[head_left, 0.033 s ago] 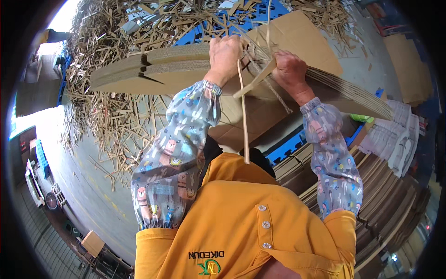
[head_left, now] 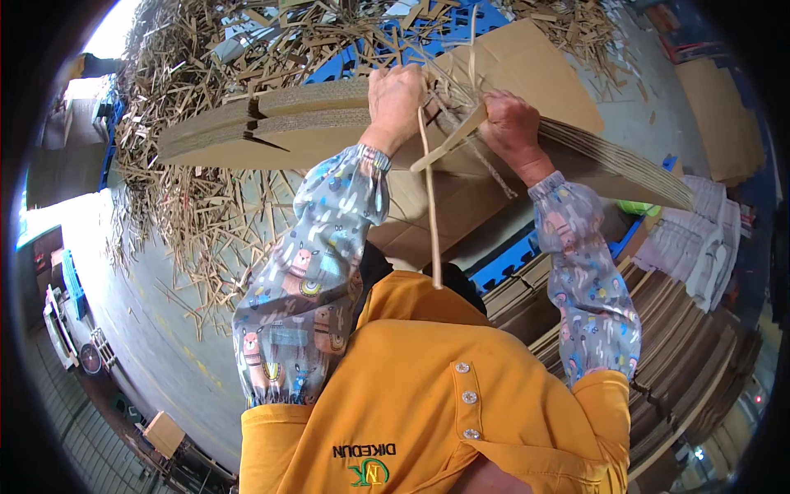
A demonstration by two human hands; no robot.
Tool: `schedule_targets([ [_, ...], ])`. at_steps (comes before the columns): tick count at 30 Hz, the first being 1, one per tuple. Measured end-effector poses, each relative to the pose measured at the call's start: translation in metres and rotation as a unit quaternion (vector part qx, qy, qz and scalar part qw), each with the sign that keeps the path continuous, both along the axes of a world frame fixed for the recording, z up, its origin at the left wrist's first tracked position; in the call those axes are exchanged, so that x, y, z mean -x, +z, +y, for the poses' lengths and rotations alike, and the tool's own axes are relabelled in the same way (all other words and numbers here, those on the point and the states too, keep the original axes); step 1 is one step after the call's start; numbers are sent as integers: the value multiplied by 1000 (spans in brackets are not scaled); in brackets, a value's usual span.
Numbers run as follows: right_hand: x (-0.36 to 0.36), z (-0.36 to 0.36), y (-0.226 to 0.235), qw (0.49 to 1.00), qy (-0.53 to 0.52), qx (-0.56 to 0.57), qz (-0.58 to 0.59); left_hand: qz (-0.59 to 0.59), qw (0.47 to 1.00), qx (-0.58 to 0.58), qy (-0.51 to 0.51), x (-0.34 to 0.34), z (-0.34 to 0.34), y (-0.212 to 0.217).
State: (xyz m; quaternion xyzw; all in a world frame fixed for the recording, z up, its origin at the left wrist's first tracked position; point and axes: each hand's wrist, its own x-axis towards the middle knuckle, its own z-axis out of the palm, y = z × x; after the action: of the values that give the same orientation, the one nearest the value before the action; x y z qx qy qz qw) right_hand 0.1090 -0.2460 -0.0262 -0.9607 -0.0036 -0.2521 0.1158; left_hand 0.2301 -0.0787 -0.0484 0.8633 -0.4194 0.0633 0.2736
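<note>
A bundle of stacked flat cardboard sheets [head_left: 313, 144] stands on edge across the view in front of me. Over its top edge, my left hand [head_left: 397, 103] is closed around strands of pale twine [head_left: 433, 218], one of which hangs down toward my lap. My right hand [head_left: 510, 128] is a fist on the same twine, a short way to the right. A flat tan strip [head_left: 451, 146] slants down from beside the right fist. Between the hands, several strands cross in a loose tangle, and the exact finger grip is hidden.
Cardboard scraps [head_left: 185, 206] lie heaped on the floor ahead and left. Behind the bundle are a blue pallet [head_left: 354, 62] and a large cardboard sheet [head_left: 527, 70]. Stacked cardboard [head_left: 683, 370] stands close on my right, with a pale striped cloth [head_left: 687, 243] over it.
</note>
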Motion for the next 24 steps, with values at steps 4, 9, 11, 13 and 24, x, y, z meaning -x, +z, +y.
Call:
schedule_targets([
  [4, 21, 12, 37, 997, -58, -33, -30, -25, 999, 26, 14, -4, -7, -2],
  [9, 21, -81, 116, 825, -208, -497, -172, 61, 997, 47, 16, -6, -2, 18],
  [11, 32, -174, 157, 710, -197, -591, -329, 105, 991, 61, -55, 6, -3, 30],
  [13, 82, -247, 168, 681, -175, -586, -402, 28, 988, -40, -150, 22, -11, 40],
  [24, 210, -196, 38, 930, -180, 71, 313, -7, 961, -190, -201, 33, 16, 46],
])
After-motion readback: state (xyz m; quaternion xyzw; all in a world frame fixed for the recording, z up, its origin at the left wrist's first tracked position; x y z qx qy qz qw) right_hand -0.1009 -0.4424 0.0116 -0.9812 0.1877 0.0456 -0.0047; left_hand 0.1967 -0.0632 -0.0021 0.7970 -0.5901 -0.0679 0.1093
